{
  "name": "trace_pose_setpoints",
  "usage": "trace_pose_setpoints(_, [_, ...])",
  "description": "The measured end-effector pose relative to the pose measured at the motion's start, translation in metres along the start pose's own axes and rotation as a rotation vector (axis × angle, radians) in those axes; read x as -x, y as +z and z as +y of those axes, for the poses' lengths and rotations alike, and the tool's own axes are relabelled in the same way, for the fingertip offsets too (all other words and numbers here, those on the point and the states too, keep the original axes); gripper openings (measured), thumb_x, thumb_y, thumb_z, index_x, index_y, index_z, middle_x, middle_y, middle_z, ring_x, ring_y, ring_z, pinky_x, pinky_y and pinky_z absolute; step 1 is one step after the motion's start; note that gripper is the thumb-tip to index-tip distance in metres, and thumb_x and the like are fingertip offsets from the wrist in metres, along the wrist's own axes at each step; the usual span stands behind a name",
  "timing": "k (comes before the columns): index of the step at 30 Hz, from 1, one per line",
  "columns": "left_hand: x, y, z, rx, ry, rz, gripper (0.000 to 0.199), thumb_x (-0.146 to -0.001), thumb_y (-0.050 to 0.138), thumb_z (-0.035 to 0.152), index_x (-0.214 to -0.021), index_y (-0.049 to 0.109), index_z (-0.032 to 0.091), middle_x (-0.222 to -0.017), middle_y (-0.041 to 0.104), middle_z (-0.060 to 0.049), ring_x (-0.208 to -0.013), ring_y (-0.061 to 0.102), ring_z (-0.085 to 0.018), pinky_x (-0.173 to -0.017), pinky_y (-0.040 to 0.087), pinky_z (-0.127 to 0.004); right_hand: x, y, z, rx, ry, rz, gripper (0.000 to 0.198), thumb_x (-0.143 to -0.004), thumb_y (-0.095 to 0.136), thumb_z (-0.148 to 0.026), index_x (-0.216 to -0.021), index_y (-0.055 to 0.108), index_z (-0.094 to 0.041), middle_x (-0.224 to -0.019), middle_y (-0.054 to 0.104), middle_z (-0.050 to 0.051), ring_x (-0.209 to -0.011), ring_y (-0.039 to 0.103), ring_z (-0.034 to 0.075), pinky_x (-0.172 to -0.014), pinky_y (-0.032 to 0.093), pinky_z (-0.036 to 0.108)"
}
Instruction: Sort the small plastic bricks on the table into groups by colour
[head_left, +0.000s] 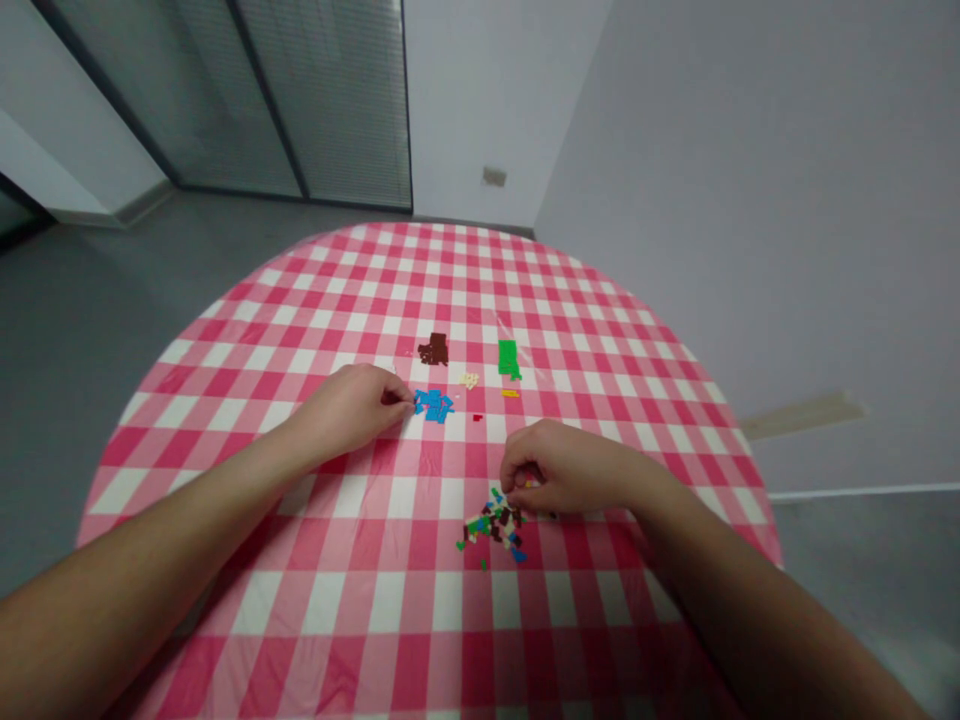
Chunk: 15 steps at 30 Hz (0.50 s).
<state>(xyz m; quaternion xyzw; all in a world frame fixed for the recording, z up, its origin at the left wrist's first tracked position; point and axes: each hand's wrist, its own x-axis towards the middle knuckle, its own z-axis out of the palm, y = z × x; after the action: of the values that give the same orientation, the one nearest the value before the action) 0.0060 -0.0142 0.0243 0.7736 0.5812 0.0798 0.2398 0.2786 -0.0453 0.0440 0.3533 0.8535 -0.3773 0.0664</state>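
My left hand (358, 405) is closed in a pinch at the left edge of a group of blue pieces (433, 405); whatever it may hold is too small to make out. Over the upper right of a mixed pile of small coloured pieces (495, 525), my right hand (559, 465) has thumb and fingers pinched together, their tips touching or just above the pile. Beyond the hands lie brown pieces (435, 349), green pieces (508, 357), cream pieces (469, 380), yellow pieces (510, 393) and a small red piece (478, 417), grouped by colour.
A red and white checked cloth (300, 300) covers the round table. Behind it are a glass partition with blinds (352, 100) and a white wall (480, 100) with a socket plate (494, 176). Another wall (787, 200) rises on the right, close to the table edge.
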Motion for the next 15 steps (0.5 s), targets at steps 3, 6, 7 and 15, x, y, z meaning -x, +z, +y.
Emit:
trace_pose_setpoints(3, [0.0004,-0.0025,0.0006,0.000,-0.032,0.025,0.023,-0.085,0.059,0.032,-0.085,0.080,0.023,-0.085,0.079,-0.002,-0.074,0.070,-0.021,-0.063,0.044,-0.029,-0.0006,0.0000,-0.0008,0.001,0.004,0.005,0.014,-0.076,0.064,-0.011,-0.080,0.077,-0.017,-0.077,0.072,0.004,-0.066,0.061,0.013,-0.060,0.042,0.023])
trace_pose_setpoints(6, [0.0007,-0.0043,0.0001,0.025,-0.035,0.066,0.023,-0.085,0.060,0.035,-0.086,0.080,0.024,-0.087,0.079,-0.002,-0.076,0.070,-0.021,-0.064,0.045,-0.029,-0.0020,0.0016,0.0003,0.015,0.006,0.033,0.014,-0.076,0.062,-0.011,-0.078,0.075,-0.017,-0.076,0.071,0.003,-0.065,0.060,0.013,-0.059,0.040,0.023])
trace_pose_setpoints(7, [0.0009,-0.0045,-0.0001,0.040,-0.033,0.079,0.023,-0.085,0.060,0.036,-0.085,0.080,0.025,-0.088,0.079,-0.002,-0.077,0.070,-0.021,-0.064,0.045,-0.029,-0.0025,0.0023,0.0011,0.026,0.008,0.048,0.014,-0.075,0.062,-0.011,-0.077,0.074,-0.016,-0.075,0.071,0.003,-0.064,0.059,0.012,-0.058,0.039,0.023])
trace_pose_setpoints(15, [0.0033,-0.0032,0.0008,0.053,-0.003,0.090,0.021,-0.084,0.060,0.033,-0.082,0.079,0.025,-0.085,0.078,-0.002,-0.071,0.067,-0.019,-0.061,0.043,-0.029,-0.0041,0.0056,0.0035,0.030,0.101,0.169,0.013,-0.075,0.058,-0.008,-0.068,0.067,-0.015,-0.057,0.059,-0.002,-0.051,0.046,0.008,-0.052,0.031,0.022])
